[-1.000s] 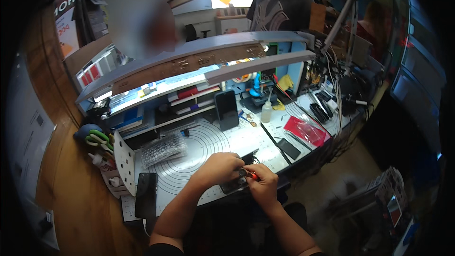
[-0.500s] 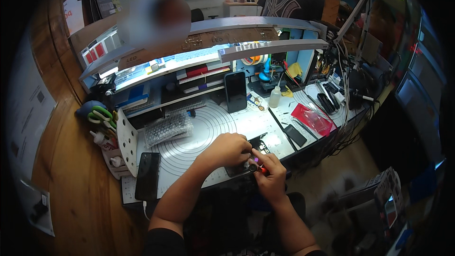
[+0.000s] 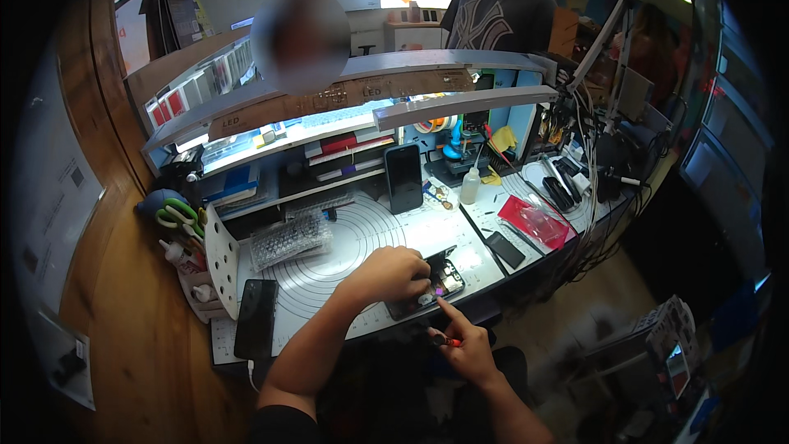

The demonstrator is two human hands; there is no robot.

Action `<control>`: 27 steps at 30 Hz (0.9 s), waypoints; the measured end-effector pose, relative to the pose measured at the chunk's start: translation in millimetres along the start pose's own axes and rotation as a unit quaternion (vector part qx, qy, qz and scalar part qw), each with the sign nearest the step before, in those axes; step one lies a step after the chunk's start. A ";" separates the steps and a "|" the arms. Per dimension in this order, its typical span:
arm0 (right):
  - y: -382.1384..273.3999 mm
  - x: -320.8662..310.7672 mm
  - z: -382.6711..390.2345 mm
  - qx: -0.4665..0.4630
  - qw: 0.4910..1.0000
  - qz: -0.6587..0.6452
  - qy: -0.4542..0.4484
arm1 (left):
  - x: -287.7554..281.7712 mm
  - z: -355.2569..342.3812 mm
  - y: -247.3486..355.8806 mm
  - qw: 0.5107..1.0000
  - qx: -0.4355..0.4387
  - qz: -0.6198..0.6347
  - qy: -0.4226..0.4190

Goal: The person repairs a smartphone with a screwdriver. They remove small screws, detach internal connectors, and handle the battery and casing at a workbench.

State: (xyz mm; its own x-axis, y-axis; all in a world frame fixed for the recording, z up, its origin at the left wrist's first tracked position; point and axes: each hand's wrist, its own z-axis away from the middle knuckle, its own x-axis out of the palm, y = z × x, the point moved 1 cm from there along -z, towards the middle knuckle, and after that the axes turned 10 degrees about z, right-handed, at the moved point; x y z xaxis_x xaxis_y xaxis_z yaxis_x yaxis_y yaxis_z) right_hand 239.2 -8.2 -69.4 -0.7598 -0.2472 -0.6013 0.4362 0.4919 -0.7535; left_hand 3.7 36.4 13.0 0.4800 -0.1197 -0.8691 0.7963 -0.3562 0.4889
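Note:
An opened phone (image 3: pixel 447 279) lies near the front edge of the bench mat, its inner parts showing with a small purple spot among them. My left hand (image 3: pixel 388 276) rests over the phone's left part, fingers curled down in a closed grip. What its fingertips hold, if anything, is hidden. Just in front of the bench edge, my right hand (image 3: pixel 470 349) is closed round a small red-and-black screwdriver (image 3: pixel 445 338). Its index finger points up toward the phone's near edge.
A dark phone (image 3: pixel 256 319) with a white cable lies at left, beside a holder with scissors (image 3: pixel 177 214). Bubble wrap (image 3: pixel 292 240), an upright phone (image 3: pixel 403 179), a dropper bottle (image 3: pixel 470 187), a pink pouch (image 3: pixel 532 222) and a black phone-like slab (image 3: pixel 504 250) surround the work.
My right hand has drawn back from the phone toward me, taking the screwdriver along and uncovering the phone's inside. My left hand stays over the phone. The whole view has shifted slightly.

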 end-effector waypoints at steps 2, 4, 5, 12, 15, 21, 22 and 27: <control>-3.4 -0.2 -2.6 0.002 1.000 -0.013 0.011 | 1.2 0.9 0.3 1.000 0.004 0.002 0.006; -5.9 -0.8 -5.5 -0.001 0.999 -0.026 0.023 | 0.8 -0.4 -0.4 1.000 0.008 -0.001 0.003; -7.9 -1.9 -6.0 0.003 0.999 -0.030 0.022 | 0.2 0.0 0.0 1.000 0.006 -0.001 0.003; -11.3 -7.3 -6.3 -0.051 0.994 -0.064 0.071 | 2.9 -0.8 -2.8 1.000 0.013 0.001 0.003; -15.1 -12.9 -5.5 -0.051 0.993 -0.067 0.081 | 2.4 -1.2 -1.5 1.000 0.013 0.002 0.002; -18.9 -18.1 -7.5 -0.063 0.989 -0.068 0.114 | 1.4 0.7 -0.8 1.000 0.007 0.006 0.008; -19.3 -18.3 -7.8 -0.064 0.988 -0.074 0.121 | 1.3 0.6 -0.9 1.000 0.006 0.004 0.006; -14.3 -24.1 -8.0 -0.069 0.986 -0.047 0.144 | 0.3 -0.4 2.5 1.000 -0.007 0.012 0.008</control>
State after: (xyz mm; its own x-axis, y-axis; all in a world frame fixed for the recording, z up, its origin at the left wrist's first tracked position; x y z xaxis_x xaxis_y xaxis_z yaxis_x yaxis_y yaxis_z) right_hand 247.4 -2.6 -42.0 -0.9078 -0.0604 -0.4151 0.3024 0.5916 -0.7474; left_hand 6.0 35.8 14.0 0.5049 -0.1129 -0.8558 0.7893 -0.3408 0.5107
